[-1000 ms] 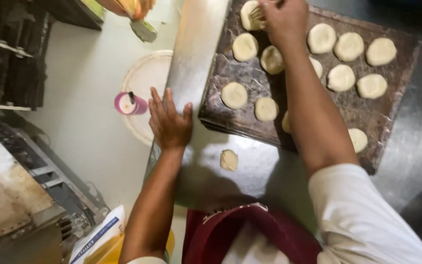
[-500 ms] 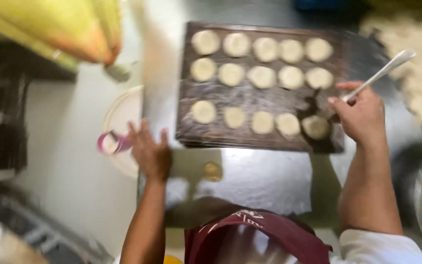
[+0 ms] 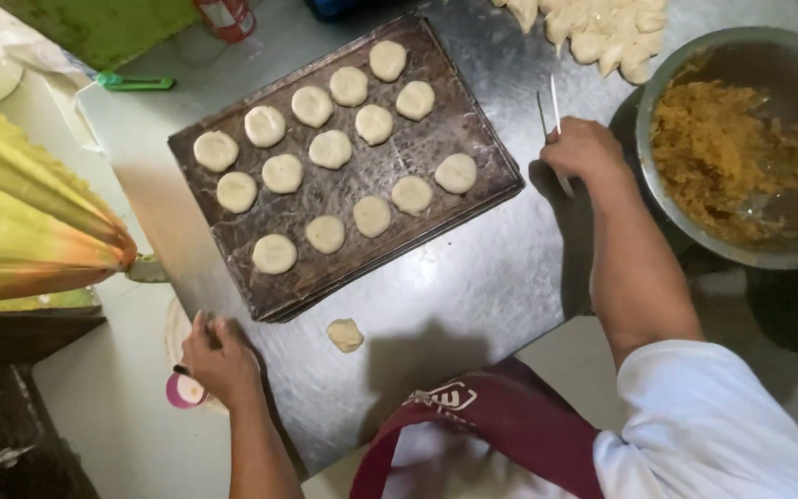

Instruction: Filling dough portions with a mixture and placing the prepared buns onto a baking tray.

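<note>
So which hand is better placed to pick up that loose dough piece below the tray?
Probably the left hand: it rests at the table edge close beside the loose dough piece, while the right hand holds a utensil far across the table.

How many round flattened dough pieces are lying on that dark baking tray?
13 pale dough rounds lie on the dark metal baking tray: three along the far row, four in the next, four below that, two nearest. One more small lump lies off-tray on the steel table.

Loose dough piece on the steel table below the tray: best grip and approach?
Pinch the dough piece across its sides from straight above. It lies flat and alone on the steel table, clear of the baking tray edge. The left hand is nearer; the right hand holds a utensil.
</note>
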